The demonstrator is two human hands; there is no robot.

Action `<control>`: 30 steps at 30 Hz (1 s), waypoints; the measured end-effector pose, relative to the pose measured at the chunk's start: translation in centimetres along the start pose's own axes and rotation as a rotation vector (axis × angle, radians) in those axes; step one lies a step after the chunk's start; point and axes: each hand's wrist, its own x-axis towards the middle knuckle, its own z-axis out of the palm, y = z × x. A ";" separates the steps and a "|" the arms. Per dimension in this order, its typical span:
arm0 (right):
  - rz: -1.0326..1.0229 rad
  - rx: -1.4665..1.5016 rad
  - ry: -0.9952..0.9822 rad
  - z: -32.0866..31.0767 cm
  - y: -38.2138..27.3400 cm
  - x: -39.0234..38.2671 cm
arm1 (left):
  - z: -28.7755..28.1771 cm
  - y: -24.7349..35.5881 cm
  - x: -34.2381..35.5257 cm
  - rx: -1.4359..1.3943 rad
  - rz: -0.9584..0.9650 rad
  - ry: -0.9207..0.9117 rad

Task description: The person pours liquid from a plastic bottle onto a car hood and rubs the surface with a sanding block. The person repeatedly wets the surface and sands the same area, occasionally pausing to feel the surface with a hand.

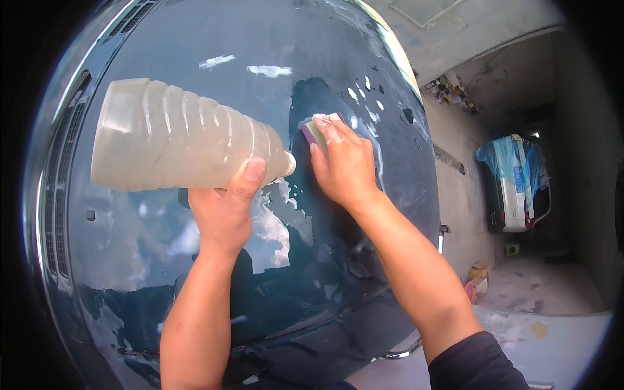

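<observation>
My left hand (224,214) is closed around the neck end of a large ribbed plastic bottle (182,140), cloudy and translucent. The bottle lies tipped on its side above a dark blue car hood (195,253), its mouth pointing right toward my other hand. My right hand (344,162) presses a pale, purple-edged sanding block (314,134) against the hood, fingers bent over its top. Wet, whitish suds cling to the fingertips. Around the block the surface is wet and darker, with streaks of water and bright sky reflections.
A vent grille (58,195) runs along the hood's left side. Beyond its right edge is a concrete floor (458,201). Farther right stands a white vehicle (513,211) partly covered with blue plastic sheeting (510,159). A cardboard box (480,272) sits on the floor.
</observation>
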 end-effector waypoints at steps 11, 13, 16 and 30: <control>-0.111 0.144 0.011 0.3 -0.2 0.3 | -0.1 -0.3 0.0 -0.020 0.009 0.014; -0.164 0.186 -0.046 -0.4 0.1 -0.6 | -0.6 0.0 0.0 -0.019 0.000 0.012; -0.229 0.165 -0.159 -3.3 1.2 -6.2 | -0.9 0.5 0.2 -0.025 0.018 0.054; -0.335 0.253 -0.190 -3.2 2.5 -4.4 | -0.1 0.2 0.2 0.004 0.040 0.114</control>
